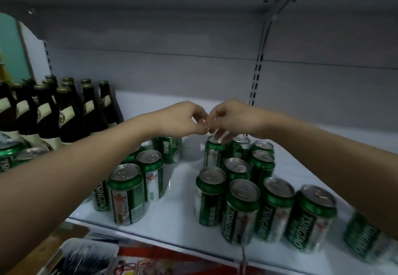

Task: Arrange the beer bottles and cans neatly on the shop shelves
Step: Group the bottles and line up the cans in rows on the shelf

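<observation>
We're at the white metal shop shelf [178,188], mid-arrangement. Dark brown glass beer bottles with cream labels [64,113] already stand in tidy rows at the far left. Green-and-silver aluminium beer cans sit in two loose groups: a left cluster [129,188] under our left forearm, a right cluster [247,188] staggered, not in clean rows. Bare gap of shelf between them.

Both hands meet over the back of the right cluster. Left hand [183,119] has fingers curled, tips pinched at something small and pale; can't tell what it is. Right hand [232,117] is curled downward, fingertips on the top of the rear can [214,152], looks like a light top grip, not a full wrap.

Our read: step in hand is straightening the right cluster's back row. Next move calls for nudging that can square with its neighbours without tipping them.

In the way: cans touching all round it; one blurred can [364,238] at the right front edge. Clutter below the shelf, indistinct.
</observation>
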The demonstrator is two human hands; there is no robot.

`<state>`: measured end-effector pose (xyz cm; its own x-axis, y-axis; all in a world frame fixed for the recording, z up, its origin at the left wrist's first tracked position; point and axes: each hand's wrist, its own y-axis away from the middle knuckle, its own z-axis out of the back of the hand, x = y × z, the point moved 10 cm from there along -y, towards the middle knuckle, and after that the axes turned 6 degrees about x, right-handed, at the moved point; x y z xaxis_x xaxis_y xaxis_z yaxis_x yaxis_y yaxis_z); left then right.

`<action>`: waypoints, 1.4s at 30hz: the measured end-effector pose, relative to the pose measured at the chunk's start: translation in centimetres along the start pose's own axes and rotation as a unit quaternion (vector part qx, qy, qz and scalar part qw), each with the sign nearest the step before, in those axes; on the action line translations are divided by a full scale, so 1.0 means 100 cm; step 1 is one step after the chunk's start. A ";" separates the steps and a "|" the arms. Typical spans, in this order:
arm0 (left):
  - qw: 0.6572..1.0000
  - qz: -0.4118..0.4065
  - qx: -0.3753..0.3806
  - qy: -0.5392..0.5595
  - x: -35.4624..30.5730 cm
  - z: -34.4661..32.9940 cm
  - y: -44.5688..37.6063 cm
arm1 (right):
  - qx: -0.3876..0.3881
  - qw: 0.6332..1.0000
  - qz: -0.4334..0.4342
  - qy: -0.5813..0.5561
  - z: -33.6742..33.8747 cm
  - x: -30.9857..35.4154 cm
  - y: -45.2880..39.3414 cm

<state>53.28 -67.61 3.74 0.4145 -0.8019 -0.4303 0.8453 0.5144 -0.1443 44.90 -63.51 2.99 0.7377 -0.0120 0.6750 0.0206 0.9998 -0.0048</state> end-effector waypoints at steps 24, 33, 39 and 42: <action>0.979 0.050 0.150 -0.126 0.012 -0.065 0.062 | -0.005 0.982 0.027 0.189 -0.087 0.009 0.046; 0.969 0.086 0.186 -0.138 0.030 -0.059 0.086 | -0.036 0.992 0.061 0.107 -0.111 0.021 0.046; 0.988 0.047 0.081 -0.125 -0.013 -0.047 0.070 | -0.139 0.988 0.066 0.025 -0.056 0.008 0.082; 0.996 -0.002 0.047 -0.079 -0.046 -0.057 0.064 | -0.172 0.983 0.055 0.015 -0.020 -0.008 0.107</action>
<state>54.89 -58.92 -0.26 0.4527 -0.8455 -0.2832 0.8719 0.4862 -0.0578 45.93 -52.83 0.93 0.7680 0.0893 0.6342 0.1640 0.9298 -0.3295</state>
